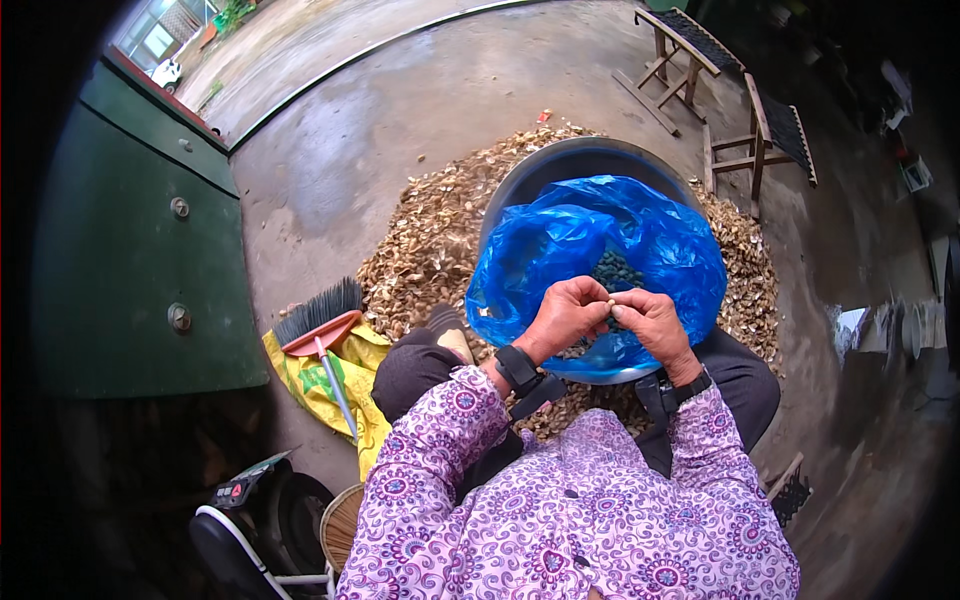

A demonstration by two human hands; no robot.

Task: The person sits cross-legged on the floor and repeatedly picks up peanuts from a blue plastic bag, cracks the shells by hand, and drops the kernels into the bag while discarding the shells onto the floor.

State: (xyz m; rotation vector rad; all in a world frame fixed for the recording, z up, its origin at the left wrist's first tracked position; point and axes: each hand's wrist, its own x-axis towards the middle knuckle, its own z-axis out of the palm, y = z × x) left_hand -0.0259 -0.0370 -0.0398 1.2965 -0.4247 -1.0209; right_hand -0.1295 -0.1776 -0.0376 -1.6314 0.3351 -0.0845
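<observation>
My left hand and my right hand meet at the fingertips over a blue plastic bag. Pinched between them is a small pale piece, perhaps a nut or part of its shell; the fingers hide most of it. The bag lies open inside a wide metal basin and drapes over its near rim. Small kernels show in the bag's opening, tinted by the blue plastic, just beyond my fingers. Around the basin spreads a large heap of brown nut shells, apparently peanut.
A broom rests on a yellow sack at the left, near a green metal door. Wooden folding stools stand at the upper right. At lower left are a scale-like device and a woven straw item.
</observation>
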